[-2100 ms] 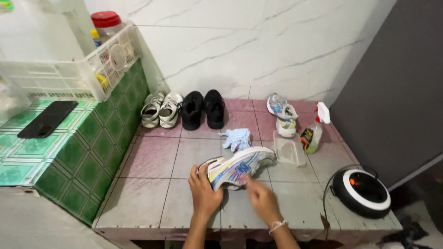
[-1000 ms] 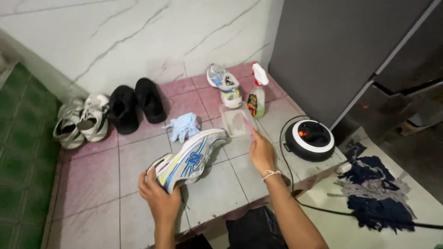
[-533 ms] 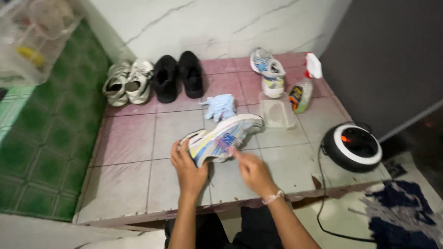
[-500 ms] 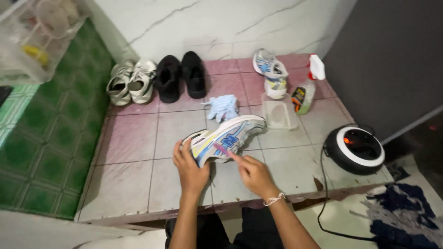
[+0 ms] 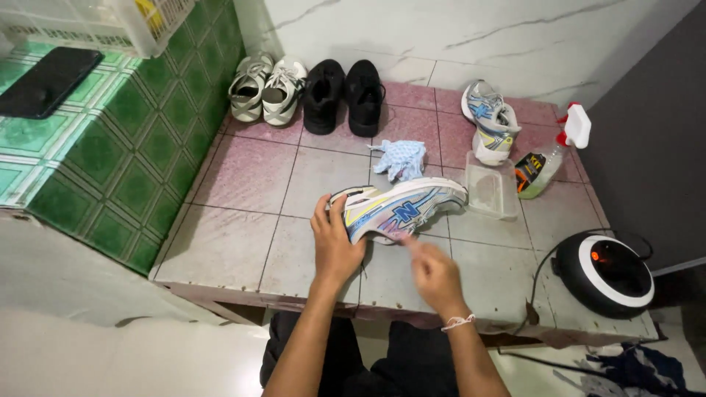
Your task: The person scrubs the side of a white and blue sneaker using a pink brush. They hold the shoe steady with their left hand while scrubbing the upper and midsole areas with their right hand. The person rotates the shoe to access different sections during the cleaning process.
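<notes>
A white running shoe with blue and yellow accents (image 5: 401, 208) lies tilted on its side on the pink tiled platform (image 5: 243, 246). My left hand (image 5: 334, 246) grips its heel end. My right hand (image 5: 432, 268) is just below the shoe's side, fingers pinched and blurred; what it holds cannot be made out. A crumpled blue cloth (image 5: 401, 158) lies just behind the shoe. The matching shoe (image 5: 487, 121) stands at the back right, next to a spray bottle (image 5: 548, 158) lying on its side and a clear plastic tub (image 5: 489, 191).
A grey-white pair of sneakers (image 5: 266, 87) and a black pair (image 5: 346, 95) line the back wall. A round black-and-white device (image 5: 607, 273) with a cable sits at the right corner. A green tiled counter (image 5: 110, 147) with a dark phone (image 5: 48, 81) rises on the left.
The view has swung about and come closer. My left hand keeps hold of the shoe's heel; my right hand has come back from the tub to the shoe's side.
</notes>
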